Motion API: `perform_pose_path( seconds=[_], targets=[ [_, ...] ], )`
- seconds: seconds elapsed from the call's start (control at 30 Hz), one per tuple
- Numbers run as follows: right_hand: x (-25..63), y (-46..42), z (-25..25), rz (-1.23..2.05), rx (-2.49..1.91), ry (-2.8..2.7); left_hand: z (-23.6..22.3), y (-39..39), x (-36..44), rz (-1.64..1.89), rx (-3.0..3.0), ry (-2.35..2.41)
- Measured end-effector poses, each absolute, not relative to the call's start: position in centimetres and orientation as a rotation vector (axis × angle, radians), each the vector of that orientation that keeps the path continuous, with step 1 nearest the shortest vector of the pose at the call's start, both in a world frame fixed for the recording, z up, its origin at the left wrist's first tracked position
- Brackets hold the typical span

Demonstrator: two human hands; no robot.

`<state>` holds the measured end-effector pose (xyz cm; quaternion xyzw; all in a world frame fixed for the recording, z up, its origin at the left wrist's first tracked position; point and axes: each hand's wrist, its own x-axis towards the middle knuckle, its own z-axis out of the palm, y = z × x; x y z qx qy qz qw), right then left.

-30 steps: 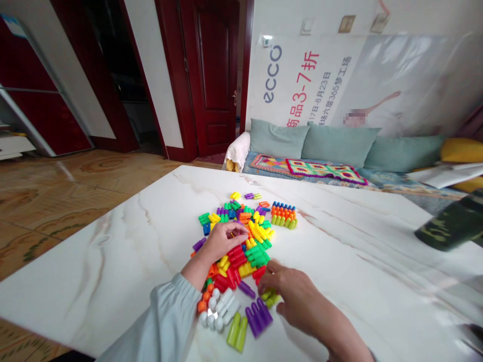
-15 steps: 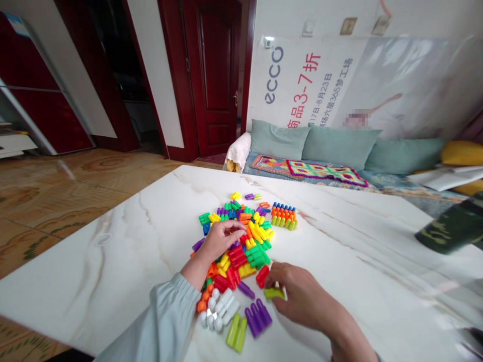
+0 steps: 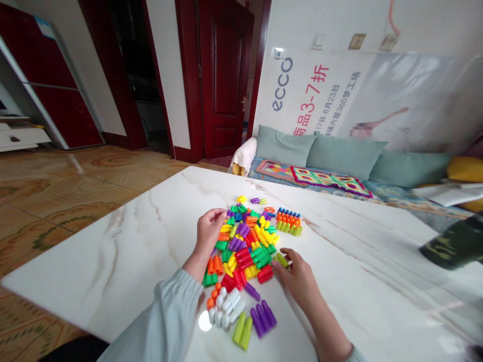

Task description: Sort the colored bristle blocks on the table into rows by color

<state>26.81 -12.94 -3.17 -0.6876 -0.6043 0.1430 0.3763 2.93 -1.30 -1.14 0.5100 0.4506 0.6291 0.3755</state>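
Note:
A heap of bright plastic finger-shaped toy pieces [image 3: 243, 254] lies on the table. My left hand [image 3: 210, 234] is at the heap's left edge, thumb and fingers pinched together; what they grip, if anything, is hidden. My right hand [image 3: 300, 279] is to the right of the heap, its fingers closed on a yellow-green toy piece [image 3: 282, 260]. A red piece [image 3: 265, 273] lies just left of that hand. Nearer to me lie a purple piece [image 3: 263, 319], another yellow-green piece [image 3: 242, 332], and white pieces [image 3: 231, 306] beside orange ones [image 3: 211, 301].
A block of blue, orange and yellow-green pieces [image 3: 289, 221] sits at the heap's far right. The white marbled table [image 3: 143, 241] spreads around. A camouflage-patterned container [image 3: 451, 241] is at the right. Behind the table stands a sofa with pillows [image 3: 345, 153].
My left hand has moved from over the middle of the heap to its left edge. My right hand has moved away from me, carrying the yellow-green piece. The view has shifted slightly.

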Motion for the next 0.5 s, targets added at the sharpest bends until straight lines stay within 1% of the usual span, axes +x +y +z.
perform_pose_path(
  seconds=[0.13,0.23,0.37,0.5],
  targets=[
    [23.7,-12.9,-3.4,0.474,-1.582,-1.557,-1.8,-0.8,2.8,1.643,1.324,1.152],
    [22.6,-12.2,-2.9,0.457,-1.503,-1.63,-1.7,-0.6,2.8,1.637,1.342,1.165],
    [23.3,-10.4,-3.1,0.317,-1.612,-1.512,-1.9,-0.9,2.8,1.619,1.391,1.223],
    [24.2,-9.3,-4.2,0.362,-1.691,-1.311,-2.3,-1.2,2.6,1.595,1.431,1.266]
  ],
)
